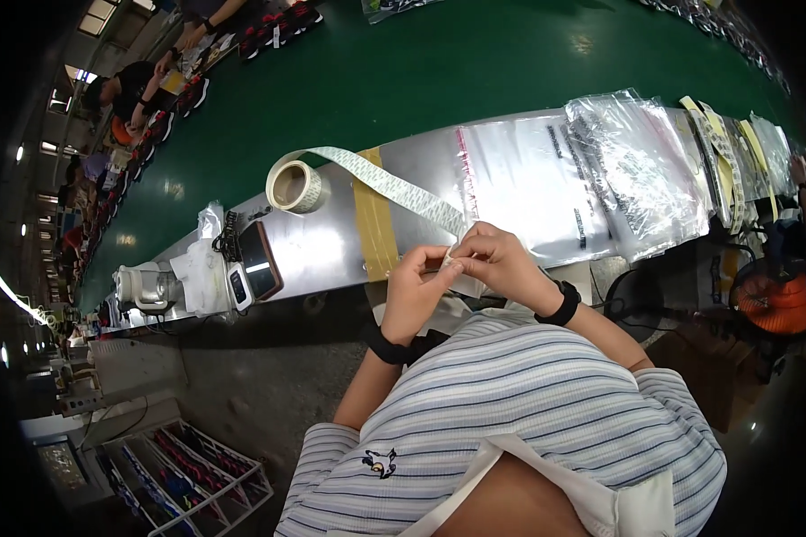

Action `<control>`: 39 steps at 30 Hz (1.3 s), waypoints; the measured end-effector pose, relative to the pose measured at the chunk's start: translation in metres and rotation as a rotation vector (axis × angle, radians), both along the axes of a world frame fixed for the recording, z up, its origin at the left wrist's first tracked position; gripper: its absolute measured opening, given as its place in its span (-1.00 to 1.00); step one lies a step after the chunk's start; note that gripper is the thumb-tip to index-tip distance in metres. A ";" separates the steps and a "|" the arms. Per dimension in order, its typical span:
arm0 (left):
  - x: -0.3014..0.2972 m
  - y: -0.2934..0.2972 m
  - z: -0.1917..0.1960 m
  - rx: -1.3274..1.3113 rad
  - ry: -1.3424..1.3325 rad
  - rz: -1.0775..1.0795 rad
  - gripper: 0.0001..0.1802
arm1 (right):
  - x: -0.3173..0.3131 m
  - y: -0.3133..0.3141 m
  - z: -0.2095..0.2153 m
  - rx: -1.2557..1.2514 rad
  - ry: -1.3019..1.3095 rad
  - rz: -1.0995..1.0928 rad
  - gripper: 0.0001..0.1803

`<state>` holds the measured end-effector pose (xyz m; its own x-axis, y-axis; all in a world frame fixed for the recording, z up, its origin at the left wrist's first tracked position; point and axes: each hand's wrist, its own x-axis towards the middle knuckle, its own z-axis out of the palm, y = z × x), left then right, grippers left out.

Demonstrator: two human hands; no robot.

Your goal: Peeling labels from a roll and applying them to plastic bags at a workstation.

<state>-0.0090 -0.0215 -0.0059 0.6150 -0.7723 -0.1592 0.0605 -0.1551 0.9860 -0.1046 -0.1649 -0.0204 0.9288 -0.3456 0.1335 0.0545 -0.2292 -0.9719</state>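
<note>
Metal benchtop (322, 242) passes in front; at its near edge the left hand (416, 291) and right hand (503, 267), thumbs and fingers pinched closed, grip a pale label strip (394, 186), its end hard to make out. Clear bags (636, 170) crowd the right; bare metal shows left of a brown tape band (373, 224). Farther back sits the strip's roll (295, 188), then a wide, mostly open green surface (358, 98).
</note>
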 end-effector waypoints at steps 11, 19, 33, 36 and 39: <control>0.017 -0.002 -0.012 0.091 -0.204 -0.027 -0.80 | -0.004 0.001 -0.005 -0.003 0.051 -0.096 -0.87; 0.006 -0.004 -0.010 -0.020 0.042 0.053 -0.85 | -0.002 -0.002 -0.005 -0.033 0.076 -0.162 -0.84; 0.003 -0.051 -0.056 0.096 -0.978 -0.393 -0.34 | -0.003 -0.055 -0.045 -0.985 0.146 -0.627 -0.70; -0.003 -0.049 -0.050 0.238 -1.025 -0.396 -0.24 | -0.010 -0.068 -0.060 -0.952 0.189 -0.627 -0.73; 0.002 -0.050 -0.052 0.185 -1.031 -0.390 -0.32 | -0.030 -0.089 -0.067 -0.638 0.123 -0.735 -0.87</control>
